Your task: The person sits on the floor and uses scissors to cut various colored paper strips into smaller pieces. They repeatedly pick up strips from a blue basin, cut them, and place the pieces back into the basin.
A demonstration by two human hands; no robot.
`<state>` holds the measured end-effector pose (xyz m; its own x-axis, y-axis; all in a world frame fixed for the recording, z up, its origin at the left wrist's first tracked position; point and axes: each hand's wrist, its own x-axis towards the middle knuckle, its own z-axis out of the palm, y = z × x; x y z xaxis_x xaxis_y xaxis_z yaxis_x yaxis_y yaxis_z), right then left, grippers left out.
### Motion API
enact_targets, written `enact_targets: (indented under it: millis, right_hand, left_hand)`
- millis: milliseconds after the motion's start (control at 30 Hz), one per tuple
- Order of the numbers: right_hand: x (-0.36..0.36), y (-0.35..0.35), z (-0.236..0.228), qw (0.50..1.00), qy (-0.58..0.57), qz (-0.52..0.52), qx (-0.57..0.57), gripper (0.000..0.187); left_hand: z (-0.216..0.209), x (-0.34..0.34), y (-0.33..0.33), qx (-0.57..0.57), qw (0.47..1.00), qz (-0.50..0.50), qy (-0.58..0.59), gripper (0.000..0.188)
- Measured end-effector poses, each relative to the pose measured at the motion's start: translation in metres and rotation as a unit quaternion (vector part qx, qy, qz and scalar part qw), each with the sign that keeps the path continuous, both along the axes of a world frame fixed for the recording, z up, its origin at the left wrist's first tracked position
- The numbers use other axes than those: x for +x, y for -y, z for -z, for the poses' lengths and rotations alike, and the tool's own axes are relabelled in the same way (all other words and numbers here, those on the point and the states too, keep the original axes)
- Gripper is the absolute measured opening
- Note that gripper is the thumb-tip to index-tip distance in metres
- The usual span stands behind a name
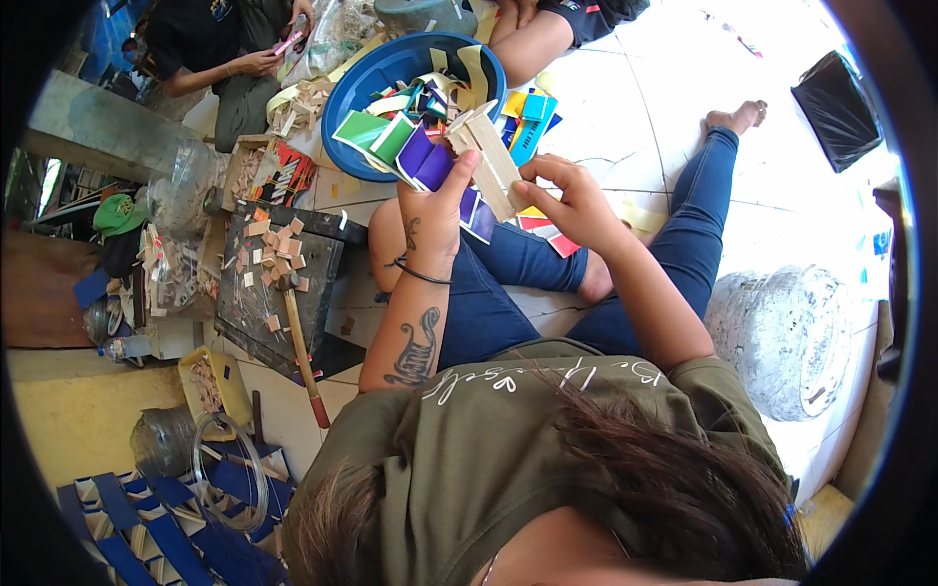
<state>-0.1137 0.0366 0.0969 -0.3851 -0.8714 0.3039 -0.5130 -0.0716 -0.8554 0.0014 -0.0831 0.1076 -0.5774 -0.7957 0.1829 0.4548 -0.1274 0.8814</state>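
Over my lap I hold up a pale wooden piece made of thin slats (486,161). My left hand (440,210) grips its left side, the thumb lying along the wood. At its lower right edge, the thumb and bent fingers of my right hand (565,195) pinch it. Folded glossy cards, green (363,132) and purple (425,161), show just behind my left hand; whether that hand touches them I cannot tell. Red and yellow cards (549,230) lie below my right hand, near my leg, and blue cards (531,122) lie beyond the wood.
A blue basin (337,146) of card scraps stands ahead. To the left, a dark board (293,332) bears small wood blocks (277,249) and a hammer (301,352). A dented metal container (782,337) is at right. Other people (210,49) sit at the far side.
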Motion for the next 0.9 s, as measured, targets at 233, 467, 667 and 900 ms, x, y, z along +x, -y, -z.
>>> enact_targets:
  millis: [233, 467, 667, 900]
  right_hand:
    - [0.002, 0.001, 0.001, 1.000, 0.024, -0.012, 0.013, 0.018]
    - [0.007, 0.006, 0.004, 0.998, -0.048, -0.045, -0.015, 0.020]
    - [0.013, 0.017, 0.013, 0.997, 0.070, -0.038, 0.011, 0.024]
    - [0.021, 0.044, 0.030, 0.947, 0.315, -0.050, 0.039, 0.030]
  left_hand:
    - [0.003, 0.000, -0.001, -0.022, 1.000, -0.007, 0.000, 0.028]
    - [0.008, -0.001, -0.001, -0.055, 0.998, -0.013, 0.007, 0.028]
    - [0.014, -0.003, 0.005, -0.051, 0.998, -0.029, 0.002, 0.027]
    - [0.020, -0.004, 0.023, -0.050, 0.997, -0.019, 0.053, 0.028]
